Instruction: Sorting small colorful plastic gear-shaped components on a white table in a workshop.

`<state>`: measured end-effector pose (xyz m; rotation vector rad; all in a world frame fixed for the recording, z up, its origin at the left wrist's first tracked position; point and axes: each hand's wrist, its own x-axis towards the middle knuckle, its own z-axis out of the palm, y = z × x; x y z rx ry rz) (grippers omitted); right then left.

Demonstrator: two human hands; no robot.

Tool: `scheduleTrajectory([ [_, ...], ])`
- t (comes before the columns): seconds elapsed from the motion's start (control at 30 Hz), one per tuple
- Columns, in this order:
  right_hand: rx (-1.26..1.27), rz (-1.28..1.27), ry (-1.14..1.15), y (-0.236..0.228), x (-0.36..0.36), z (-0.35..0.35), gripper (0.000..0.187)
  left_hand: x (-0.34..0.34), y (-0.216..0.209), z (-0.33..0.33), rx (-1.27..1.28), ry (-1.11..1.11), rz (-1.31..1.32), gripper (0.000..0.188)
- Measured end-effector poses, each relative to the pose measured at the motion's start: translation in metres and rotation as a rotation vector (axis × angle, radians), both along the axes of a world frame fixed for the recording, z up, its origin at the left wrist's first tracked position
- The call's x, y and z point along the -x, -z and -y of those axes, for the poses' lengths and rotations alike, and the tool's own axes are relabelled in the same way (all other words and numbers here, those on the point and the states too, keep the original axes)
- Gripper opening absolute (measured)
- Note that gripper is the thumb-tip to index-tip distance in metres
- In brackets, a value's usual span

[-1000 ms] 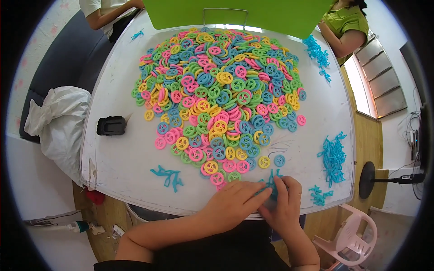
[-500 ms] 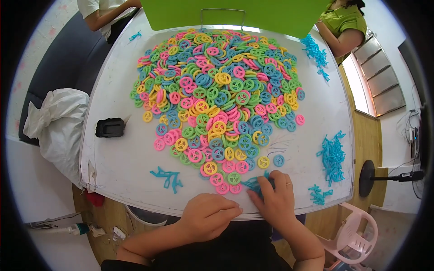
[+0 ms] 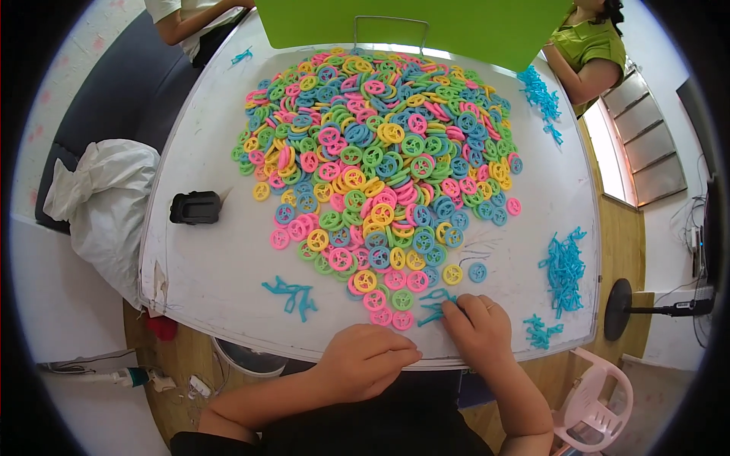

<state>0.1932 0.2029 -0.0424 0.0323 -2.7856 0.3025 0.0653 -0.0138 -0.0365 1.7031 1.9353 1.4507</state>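
Note:
Against the table's near edge rests my left hand [image 3: 371, 362], its fingers closed and pressed together; whatever they may hold is hidden. A little to its right, my right hand [image 3: 480, 328] has its thumb and fingertips closed on thin blue plastic pieces [image 3: 432, 310] with forked ends. These pieces poke out to the left of the fingertips, beside the lowest rings of the pile. Small plastic wheels [image 3: 380, 213] with spokes, in pink, yellow, green and blue, form a large heap in front of both hands. Several more blue forked pieces [image 3: 290, 296] lie left of the heap's tip.
On the white table [image 3: 213, 266], a black plastic tray [image 3: 195, 207] sits at the left. Piles of blue pieces [image 3: 564, 273] lie along the right side. A green board [image 3: 411, 30] stands at the far edge, with people on both sides. A pink chair [image 3: 593, 403] is at lower right.
My right hand's fingers have drawn closer together on the blue pieces, which now show more to its left. My left hand stays closed in place. The whole view has shifted slightly.

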Motion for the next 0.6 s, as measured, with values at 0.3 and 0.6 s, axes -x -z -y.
scheduleTrajectory([
  [0.3, 0.288, -0.111, 0.112, -0.008, -0.002, -0.011, 0.031, -0.004, -0.001, -0.004, 0.09, -0.04, 0.516, 0.025],
  [0.6, 0.292, -0.191, -0.041, -0.066, 0.019, 0.015, 0.034, -0.006, -0.019, -0.047, -0.051, 0.272, 2.232, 0.055],
])
